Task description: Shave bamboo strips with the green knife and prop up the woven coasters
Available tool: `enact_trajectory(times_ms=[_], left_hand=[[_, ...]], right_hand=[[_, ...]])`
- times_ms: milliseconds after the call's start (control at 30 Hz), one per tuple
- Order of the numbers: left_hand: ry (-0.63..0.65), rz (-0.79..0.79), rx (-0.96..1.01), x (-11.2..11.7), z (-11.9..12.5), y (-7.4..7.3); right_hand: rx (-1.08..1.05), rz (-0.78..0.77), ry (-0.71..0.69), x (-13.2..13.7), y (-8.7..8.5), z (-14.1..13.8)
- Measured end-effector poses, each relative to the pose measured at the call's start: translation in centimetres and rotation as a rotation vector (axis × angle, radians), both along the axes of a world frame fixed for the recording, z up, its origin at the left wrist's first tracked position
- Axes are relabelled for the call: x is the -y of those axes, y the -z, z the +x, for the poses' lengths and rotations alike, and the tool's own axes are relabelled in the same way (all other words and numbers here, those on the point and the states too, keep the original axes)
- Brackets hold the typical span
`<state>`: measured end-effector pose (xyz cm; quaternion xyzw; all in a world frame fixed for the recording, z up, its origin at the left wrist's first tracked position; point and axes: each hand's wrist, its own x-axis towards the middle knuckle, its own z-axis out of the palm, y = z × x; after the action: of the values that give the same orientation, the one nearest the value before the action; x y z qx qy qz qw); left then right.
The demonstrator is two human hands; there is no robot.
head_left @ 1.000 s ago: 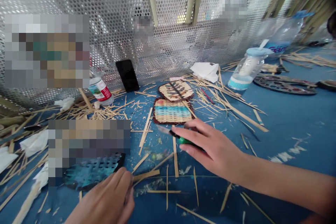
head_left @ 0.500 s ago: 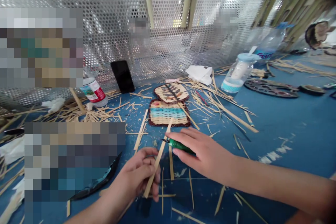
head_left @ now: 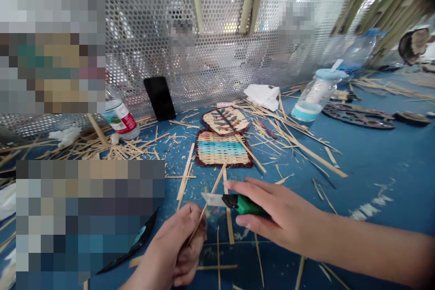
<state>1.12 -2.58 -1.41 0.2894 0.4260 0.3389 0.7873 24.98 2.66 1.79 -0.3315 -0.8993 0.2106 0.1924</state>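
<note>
My left hand is closed around the lower part of a thin bamboo strip, which slants up and to the right. In my right hand is a green utility knife with its blade out. The blade points left and lies across the strip, just above my left fingers; whether it cuts in cannot be made out. Beyond the strip's upper end lies a woven mat with blue bands and a dark braided edge. A second, rounded woven piece overlaps its far side.
Loose strips and shavings litter the blue table. A phone leans on the perforated metal screen. A red-labelled bottle stands left; a lidded jar and paint palette are at right.
The knife has turned so its blade shows broadside and now crosses the strip. My left hand has closed more tightly and turned the strip edge-on. The view has shifted slightly.
</note>
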Motion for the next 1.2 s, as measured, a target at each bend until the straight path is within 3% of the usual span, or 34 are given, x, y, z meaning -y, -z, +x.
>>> enact_trajectory(times_ms=[233, 467, 967, 1067, 1200], left_hand=[[-0.016, 0.058, -0.121, -0.1, 0.7, -0.4], [-0.043, 0.074, -0.134, 0.1, 0.6, 0.3], [-0.091, 0.018, -0.175, -0.8, 1.0, -0.9], [-0.089, 0.020, -0.137, -0.8, 0.9, -0.8], [-0.093, 0.016, -0.119, -0.5, 0.9, -0.7]], right_hand=[[0.053, -0.057, 0.085, 0.2, 0.0, -0.3], [0.078, -0.073, 0.020, 0.7, -0.3, -0.5], [0.093, 0.290, 0.113, -0.4, 0.7, -0.3], [0.095, 0.337, 0.205, -1.5, 0.6, 0.2], [0.073, 0.291, 0.480, -4.2, -0.5, 1.5]])
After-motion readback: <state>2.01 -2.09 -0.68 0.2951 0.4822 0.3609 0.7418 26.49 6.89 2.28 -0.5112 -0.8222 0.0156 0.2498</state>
